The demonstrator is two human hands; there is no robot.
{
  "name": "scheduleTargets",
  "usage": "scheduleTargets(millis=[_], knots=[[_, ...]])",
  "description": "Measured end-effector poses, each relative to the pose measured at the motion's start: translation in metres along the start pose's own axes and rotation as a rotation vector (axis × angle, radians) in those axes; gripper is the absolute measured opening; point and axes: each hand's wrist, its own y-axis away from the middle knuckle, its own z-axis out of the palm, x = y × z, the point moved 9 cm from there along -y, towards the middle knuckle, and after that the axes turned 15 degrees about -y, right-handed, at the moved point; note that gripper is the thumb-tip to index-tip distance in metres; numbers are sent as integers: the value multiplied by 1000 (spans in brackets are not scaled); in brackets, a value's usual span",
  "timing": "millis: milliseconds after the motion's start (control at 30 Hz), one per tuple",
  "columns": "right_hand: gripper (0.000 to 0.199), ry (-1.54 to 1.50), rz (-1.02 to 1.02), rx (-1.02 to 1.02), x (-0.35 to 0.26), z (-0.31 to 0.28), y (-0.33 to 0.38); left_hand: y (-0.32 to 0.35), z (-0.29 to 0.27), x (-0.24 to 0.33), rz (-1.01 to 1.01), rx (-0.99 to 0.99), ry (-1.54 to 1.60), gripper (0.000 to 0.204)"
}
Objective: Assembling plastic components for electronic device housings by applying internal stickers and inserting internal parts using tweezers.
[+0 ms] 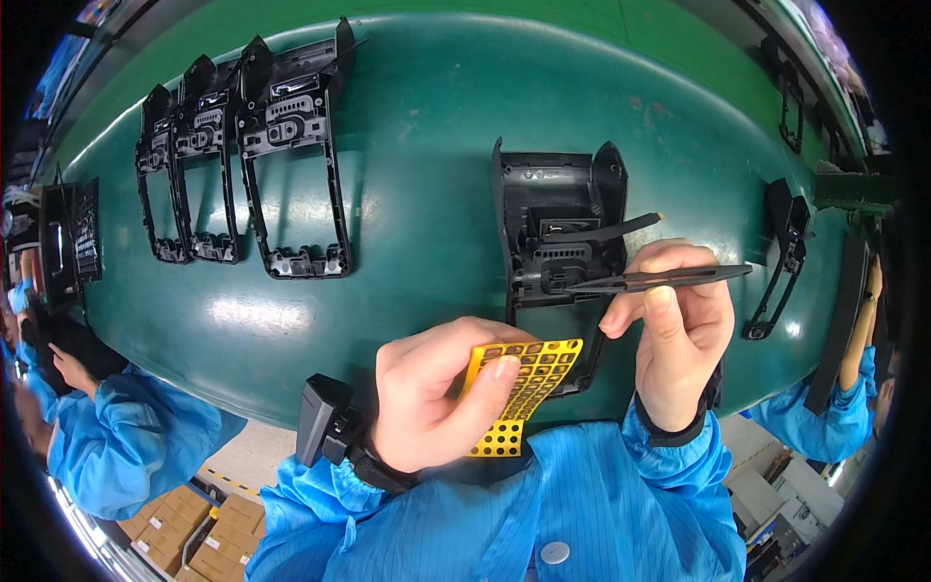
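The left hand pinches a yellow sheet of dark pieces over the bench's near edge; it looks light and bendy, probably best held by its margin. The right hand grips stiff-looking black tweezers mid-shaft. Beneath lies a black frame, likely rigid. Cardboard boxes below the near-left edge hide their contents.
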Motion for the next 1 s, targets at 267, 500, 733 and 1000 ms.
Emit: scheduleTargets(millis=[267, 500, 733, 1000], knots=[[18, 3, -4, -9, 0, 0, 0, -1, -1, 2, 15, 3, -6, 19], [18, 2, 1, -11, 1, 0, -1, -2, -1, 1, 18, 1, -3, 19], [18, -11, -2, -12, 1, 0, -1, -1, -1, 2, 18, 6, 1, 18], [19, 19, -5, -2, 0, 1, 0, -1, -1, 0, 14, -6, -16, 18]])
